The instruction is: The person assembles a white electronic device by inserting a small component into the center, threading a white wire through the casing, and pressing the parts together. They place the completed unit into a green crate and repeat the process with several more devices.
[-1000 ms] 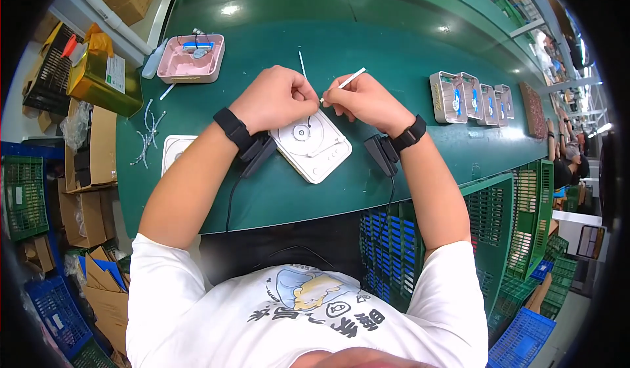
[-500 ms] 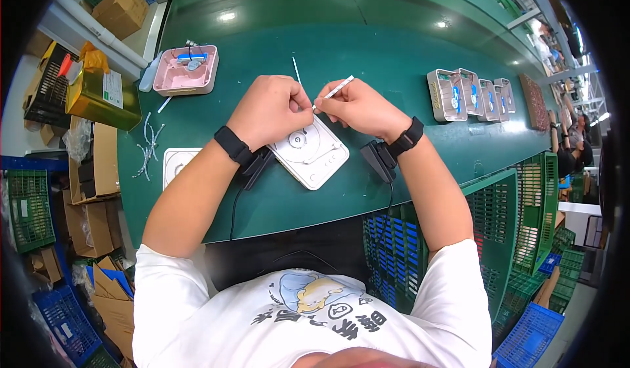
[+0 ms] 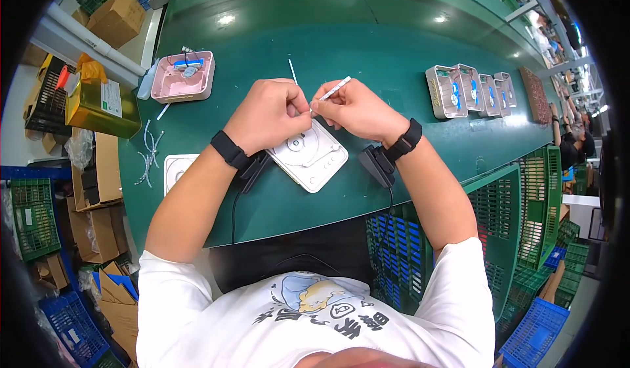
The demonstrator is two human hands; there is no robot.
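Observation:
A slim white strip with dark marks (image 3: 337,87) slants up out of my right hand (image 3: 364,111), whose thumb and fingers pinch it. My left hand (image 3: 272,113) meets the right one at the strip's lower end, thumb and fingertips pressed together. What exactly the left fingers grip is hidden between the hands. Below them lies a white rounded panel (image 3: 314,164) with a raised disc design, its far part covered by my hands. Another thin white strip (image 3: 293,73) lies on the table just behind my left hand.
The green table (image 3: 420,184) holds a pink case (image 3: 183,78) with wires, clear curled strips (image 3: 150,153) and another white panel (image 3: 178,164) at left. Several open pale cases (image 3: 449,92) line the right. A yellow-green can (image 3: 102,105) stands left; green crates (image 3: 492,230) stack below right.
The view has shifted slightly. My hands stay together over the panel, with the right fingers still on the strip and only a small shift in their pose.

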